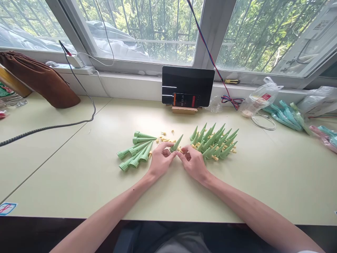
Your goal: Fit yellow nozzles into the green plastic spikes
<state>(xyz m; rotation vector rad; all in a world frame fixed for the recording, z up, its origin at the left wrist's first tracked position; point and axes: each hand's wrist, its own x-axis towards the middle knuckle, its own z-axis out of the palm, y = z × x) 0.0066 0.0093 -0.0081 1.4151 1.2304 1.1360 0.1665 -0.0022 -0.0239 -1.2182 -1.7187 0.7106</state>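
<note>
My left hand (161, 160) is closed around the wide end of a green plastic spike (177, 143), whose tip points up and to the right. My right hand (194, 164) meets it with thumb and finger pinched at a small yellow valve piece (179, 149) by the spike's base; whether the two are joined I cannot tell. Left of my hands lie several loose green spikes (138, 149), tips turned inward. Small yellow pieces (163, 133) are scattered just behind my left hand. On the right stand several green spikes with yellow pieces (214, 142), grouped closely with tips up.
At the back of the table (237, 200), a phone (185, 100) showing a timer leans on a black tablet (188, 82). A dark cable (52, 125) crosses the left side. Plastic bags (260, 97) and teal items (285, 114) lie at the back right; a brown pouch (44, 79) is back left.
</note>
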